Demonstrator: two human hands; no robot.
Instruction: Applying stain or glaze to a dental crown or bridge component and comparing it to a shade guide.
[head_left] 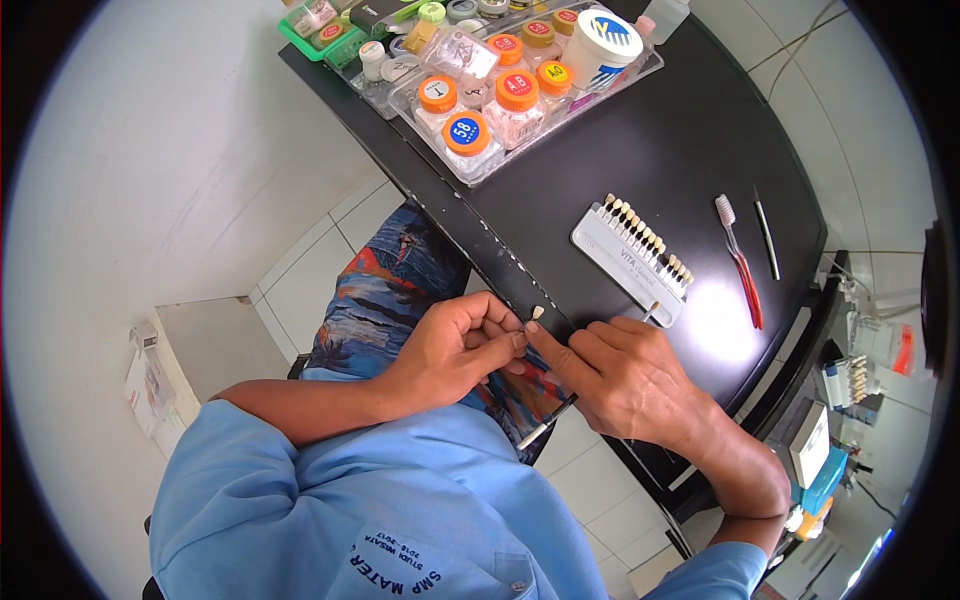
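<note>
My left hand [468, 335] is closed near the front edge of the table, thumb and fingertips pinched together. Just beyond its fingertips stands a small ivory tooth-shaped piece [537, 313], seemingly held from below; what it sits on is hidden. My right hand [635, 380] meets the left, its index fingertip against the base of that piece. Through the right hand's curled fingers runs a slim brush-like tool [535, 435]; its pale end sticks out below the palm. A thin tip [655, 308] by the knuckles may be its other end. A tooth shade guide [632, 258] lies just beyond.
On the black table [690, 130] lie a red toothbrush [740, 260] and a thin pen-like tool [766, 232]. A clear tray [480, 180] with several orange-lidded jars stands at the far left, a white tub [600, 55] among them. Boxes and a second shade guide [850, 380] stand at right.
</note>
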